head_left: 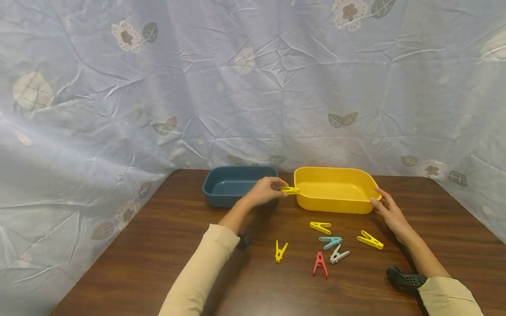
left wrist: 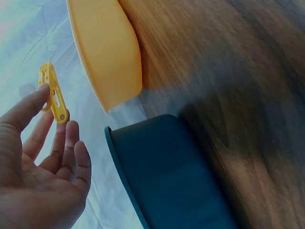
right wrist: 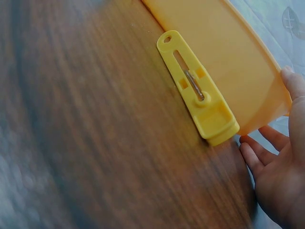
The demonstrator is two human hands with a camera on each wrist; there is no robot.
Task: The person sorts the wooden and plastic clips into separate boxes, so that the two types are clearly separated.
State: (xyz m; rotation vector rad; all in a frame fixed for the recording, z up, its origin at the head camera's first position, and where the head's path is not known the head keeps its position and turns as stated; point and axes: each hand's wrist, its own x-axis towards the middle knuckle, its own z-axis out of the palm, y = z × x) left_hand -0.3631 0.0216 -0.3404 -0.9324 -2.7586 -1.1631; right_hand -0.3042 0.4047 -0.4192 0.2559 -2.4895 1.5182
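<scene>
My left hand (head_left: pixel 265 191) pinches a yellow clothespin (head_left: pixel 290 190) between thumb and fingers, just off the near left corner of the yellow basin (head_left: pixel 336 206). In the left wrist view the thumb lies on the clothespin (left wrist: pixel 53 93), with the other fingers loosely bent. My right hand (head_left: pixel 393 217) grips the basin's right end, thumb against the rim and fingers around the outside. In front of the basin lie a yellow clothespin (head_left: pixel 320 227), a blue one (head_left: pixel 331 242), a white one (head_left: pixel 338 254) and a red one (head_left: pixel 320 265).
A dark blue basin (head_left: pixel 221 201) stands left of the yellow one, behind the left hand. Another yellow clothespin (head_left: pixel 370 240) lies near the right forearm, and one more yellow clothespin (head_left: pixel 280 252) lies to the left. A patterned curtain (head_left: pixel 253 87) hangs behind the wooden table (head_left: pixel 158 245).
</scene>
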